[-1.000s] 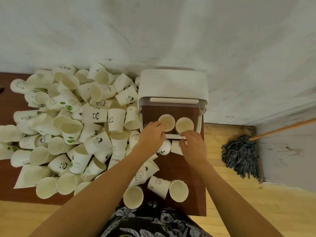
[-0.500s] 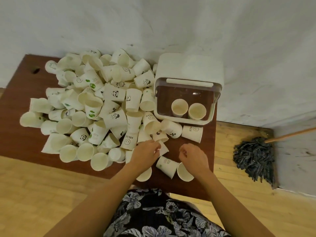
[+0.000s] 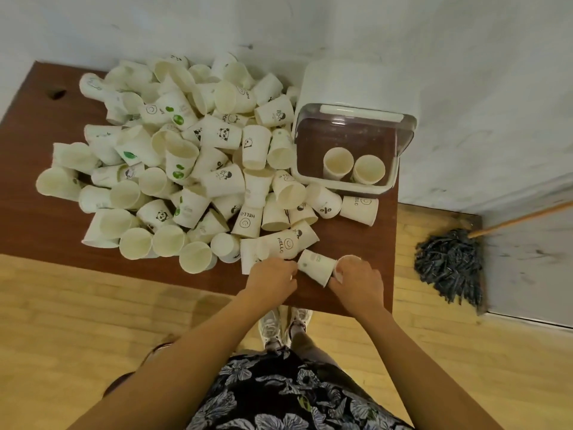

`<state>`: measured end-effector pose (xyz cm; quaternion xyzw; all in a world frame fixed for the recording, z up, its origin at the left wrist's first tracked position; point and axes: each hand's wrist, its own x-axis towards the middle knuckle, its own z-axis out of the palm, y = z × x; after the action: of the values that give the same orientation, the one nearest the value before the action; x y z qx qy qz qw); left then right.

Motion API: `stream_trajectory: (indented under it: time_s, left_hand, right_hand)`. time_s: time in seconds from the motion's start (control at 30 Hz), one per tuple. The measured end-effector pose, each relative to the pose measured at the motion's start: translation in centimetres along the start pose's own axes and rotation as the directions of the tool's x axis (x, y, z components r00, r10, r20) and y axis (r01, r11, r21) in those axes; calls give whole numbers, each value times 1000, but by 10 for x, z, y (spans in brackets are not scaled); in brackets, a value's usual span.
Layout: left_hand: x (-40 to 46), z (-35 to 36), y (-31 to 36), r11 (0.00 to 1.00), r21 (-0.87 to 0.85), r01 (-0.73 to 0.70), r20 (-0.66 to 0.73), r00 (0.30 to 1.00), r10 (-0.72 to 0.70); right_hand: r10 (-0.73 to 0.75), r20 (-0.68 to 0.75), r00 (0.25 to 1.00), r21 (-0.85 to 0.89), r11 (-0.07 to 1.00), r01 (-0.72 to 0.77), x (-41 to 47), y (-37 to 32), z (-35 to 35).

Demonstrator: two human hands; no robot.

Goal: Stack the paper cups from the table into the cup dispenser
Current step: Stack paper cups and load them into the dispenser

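Here, both hands [image 3: 313, 279] at table [image 3: 37, 218] front edge, gripping cups [image 3: 317, 265].

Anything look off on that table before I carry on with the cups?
Only the mess itself: the loose paper cups lie tumbled in a heap, most on their sides, some at the table front edge. The dispenser holds two stacks. No visible spill or crushed cup.

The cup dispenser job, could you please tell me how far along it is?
Barely started: the cup dispenser holds two upright cups or short stacks. The right hand grips one cup at the table's near edge; the left hand reaches another. A large pile remains.
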<state>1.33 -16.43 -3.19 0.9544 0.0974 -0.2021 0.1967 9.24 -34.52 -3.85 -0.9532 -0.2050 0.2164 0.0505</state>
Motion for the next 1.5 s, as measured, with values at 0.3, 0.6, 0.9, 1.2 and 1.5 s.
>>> stream_trajectory:
  time_s: [0.3,0.6,0.9,1.2,1.5]
  left_hand:
    - [-10,16,-7,995,-4,-95,-17,995,95]
    - [-25,2,-4,994,-46,-95,57,994,98]
    - [-45,8,-1,991,-82,-106,41,993,110]
    - [-48,-16,6,960,-196,-199,-171,971,166]
    - [3,-77,39,958,-151,-244,-386,907,170]
  right_hand:
    - [194,-24,981,0,981,-194,-18,-3,16]
    - [171,-4,985,36,985,-170,-36,-17,6]
    - [237,-10,971,142,962,-234,-61,-24,18]
    - [276,-141,951,263,936,-233,-64,-16,-3]
    - [232,-363,902,311,943,-117,-19,-2,-60]
